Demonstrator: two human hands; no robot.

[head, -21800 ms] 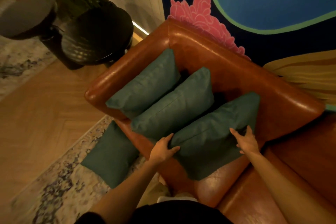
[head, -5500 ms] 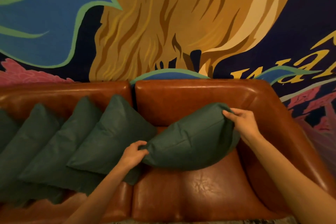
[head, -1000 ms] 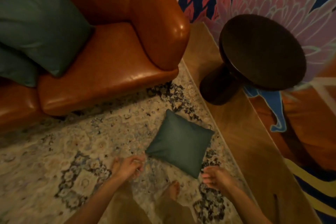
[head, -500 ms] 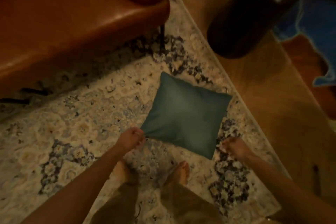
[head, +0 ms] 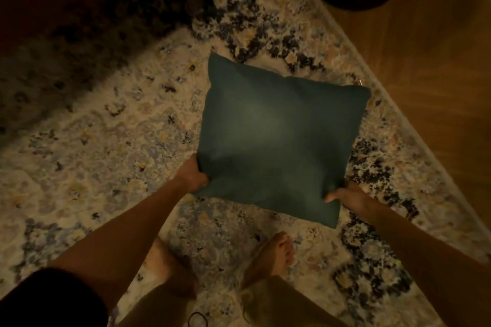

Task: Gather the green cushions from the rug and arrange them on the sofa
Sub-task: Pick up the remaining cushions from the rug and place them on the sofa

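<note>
One green cushion (head: 279,135) is gripped at its near-left edge by the left hand (head: 191,176), fingers curled around it. Its near-right corner is pinched by the right hand (head: 348,195). The cushion is held over the patterned rug (head: 106,141); a wood floor (head: 425,74) is seen at right.

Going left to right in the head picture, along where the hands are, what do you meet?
Left hand → green cushion → right hand → wooden floor.
</note>
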